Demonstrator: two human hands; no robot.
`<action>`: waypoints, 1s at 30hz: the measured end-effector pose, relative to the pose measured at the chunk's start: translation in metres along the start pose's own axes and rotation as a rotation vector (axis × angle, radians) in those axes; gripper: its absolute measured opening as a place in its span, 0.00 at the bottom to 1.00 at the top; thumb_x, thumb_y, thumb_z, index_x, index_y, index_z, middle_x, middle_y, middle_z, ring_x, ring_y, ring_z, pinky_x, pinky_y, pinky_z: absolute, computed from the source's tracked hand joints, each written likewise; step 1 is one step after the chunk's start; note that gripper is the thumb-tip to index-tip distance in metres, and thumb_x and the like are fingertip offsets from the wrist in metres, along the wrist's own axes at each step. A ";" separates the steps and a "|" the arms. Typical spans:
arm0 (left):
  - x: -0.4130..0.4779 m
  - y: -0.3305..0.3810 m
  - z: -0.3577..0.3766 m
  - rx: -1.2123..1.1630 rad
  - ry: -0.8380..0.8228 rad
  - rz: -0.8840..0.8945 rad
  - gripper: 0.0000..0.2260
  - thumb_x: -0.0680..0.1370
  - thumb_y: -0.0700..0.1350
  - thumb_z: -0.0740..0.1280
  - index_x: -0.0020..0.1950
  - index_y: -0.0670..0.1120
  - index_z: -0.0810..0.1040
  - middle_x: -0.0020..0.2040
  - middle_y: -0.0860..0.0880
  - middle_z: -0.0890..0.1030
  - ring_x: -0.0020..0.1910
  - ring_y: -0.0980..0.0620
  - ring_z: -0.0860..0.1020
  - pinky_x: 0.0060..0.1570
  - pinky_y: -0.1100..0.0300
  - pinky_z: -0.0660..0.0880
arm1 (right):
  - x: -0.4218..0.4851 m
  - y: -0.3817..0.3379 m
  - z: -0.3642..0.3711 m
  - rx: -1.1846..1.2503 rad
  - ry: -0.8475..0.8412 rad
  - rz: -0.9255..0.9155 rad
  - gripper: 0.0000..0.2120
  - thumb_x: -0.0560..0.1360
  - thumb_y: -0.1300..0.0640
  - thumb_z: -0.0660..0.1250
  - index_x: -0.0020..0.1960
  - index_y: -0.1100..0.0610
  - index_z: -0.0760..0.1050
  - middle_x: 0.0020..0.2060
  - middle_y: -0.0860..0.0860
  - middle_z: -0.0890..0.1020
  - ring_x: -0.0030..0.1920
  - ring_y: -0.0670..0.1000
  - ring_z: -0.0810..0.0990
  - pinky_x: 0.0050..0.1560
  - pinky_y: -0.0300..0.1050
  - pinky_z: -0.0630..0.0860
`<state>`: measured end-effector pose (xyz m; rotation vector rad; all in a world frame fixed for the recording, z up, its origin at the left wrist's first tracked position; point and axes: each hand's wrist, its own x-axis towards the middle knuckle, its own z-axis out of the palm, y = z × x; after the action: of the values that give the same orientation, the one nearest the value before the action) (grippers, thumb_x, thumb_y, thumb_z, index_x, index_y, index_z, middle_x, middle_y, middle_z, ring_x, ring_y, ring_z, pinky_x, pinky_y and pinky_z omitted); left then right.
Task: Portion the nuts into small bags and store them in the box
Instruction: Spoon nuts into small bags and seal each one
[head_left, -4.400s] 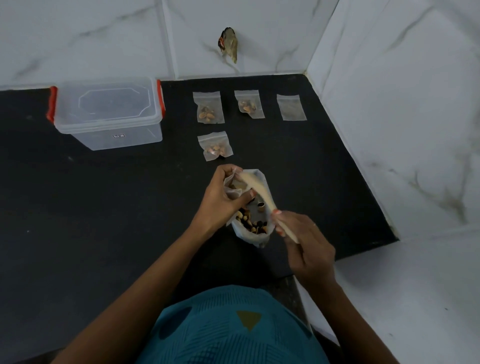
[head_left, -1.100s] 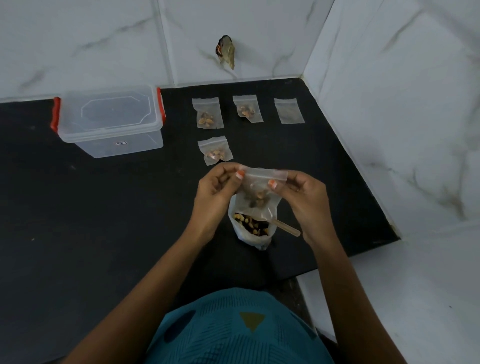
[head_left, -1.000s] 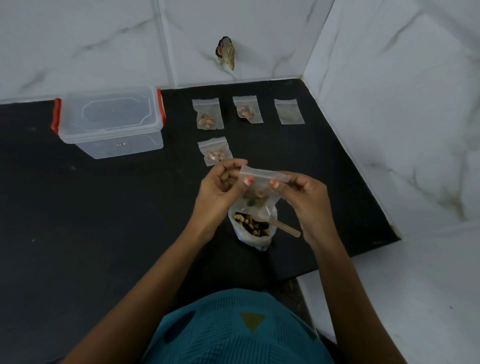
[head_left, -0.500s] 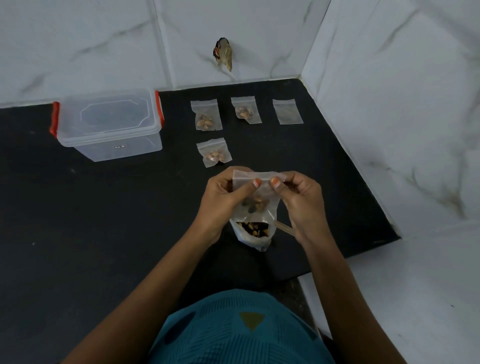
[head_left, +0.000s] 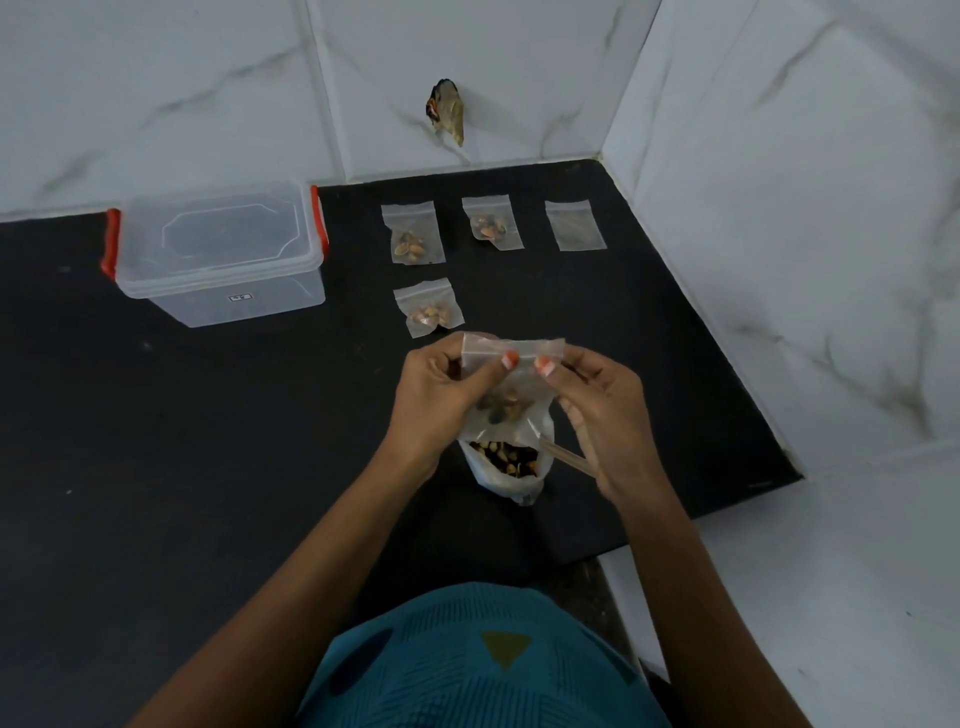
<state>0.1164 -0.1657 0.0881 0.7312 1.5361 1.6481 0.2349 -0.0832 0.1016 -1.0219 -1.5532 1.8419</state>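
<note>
left hand (head_left: 436, 400) nearer right hand (head_left: 602, 415) on small bag (head_left: 519, 379), spoon (head_left: 563, 457) half-hidden

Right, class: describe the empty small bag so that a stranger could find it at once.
Start at the far right corner of the counter, where the walls meet. Three small bags lie in a row there; take the rightmost bag. The middle bag and left bag hold nuts; it looks empty.

The flat black countertop (head_left: 208, 467) in front of me carries six items. Upper left: one lidded clear plastic box with red side latches (head_left: 218, 249). Upper centre: a row of small clear zip bags. The left bag (head_left: 413, 234) and middle bag (head_left: 491, 223) hold nuts; the right bag (head_left: 575, 226) lies flat. Just below the left bag: a fourth small bag (head_left: 428, 307) with nuts. Centre: an open white plastic sack of nuts (head_left: 506, 467).
</note>
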 end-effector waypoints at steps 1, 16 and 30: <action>0.000 0.000 0.000 0.005 -0.010 0.007 0.04 0.71 0.43 0.68 0.45 0.47 0.79 0.43 0.51 0.83 0.46 0.55 0.82 0.48 0.60 0.79 | 0.000 0.000 0.000 -0.035 -0.012 -0.014 0.06 0.70 0.61 0.68 0.46 0.53 0.79 0.44 0.49 0.83 0.48 0.47 0.82 0.49 0.41 0.78; -0.006 -0.003 0.001 -0.009 0.009 0.038 0.04 0.73 0.38 0.68 0.45 0.45 0.79 0.41 0.55 0.83 0.44 0.58 0.81 0.44 0.66 0.77 | 0.004 0.009 0.000 -0.137 0.122 -0.160 0.05 0.72 0.67 0.66 0.48 0.67 0.78 0.42 0.55 0.81 0.42 0.43 0.80 0.41 0.34 0.76; -0.004 0.001 -0.001 -0.099 -0.049 -0.060 0.03 0.71 0.42 0.67 0.42 0.45 0.80 0.40 0.51 0.83 0.44 0.56 0.81 0.47 0.67 0.76 | 0.002 0.000 0.001 -0.025 -0.071 -0.056 0.09 0.69 0.62 0.69 0.48 0.63 0.79 0.43 0.55 0.83 0.45 0.51 0.83 0.45 0.44 0.80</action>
<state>0.1179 -0.1698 0.0892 0.6616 1.4183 1.6379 0.2333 -0.0820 0.1013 -0.9229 -1.6335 1.8432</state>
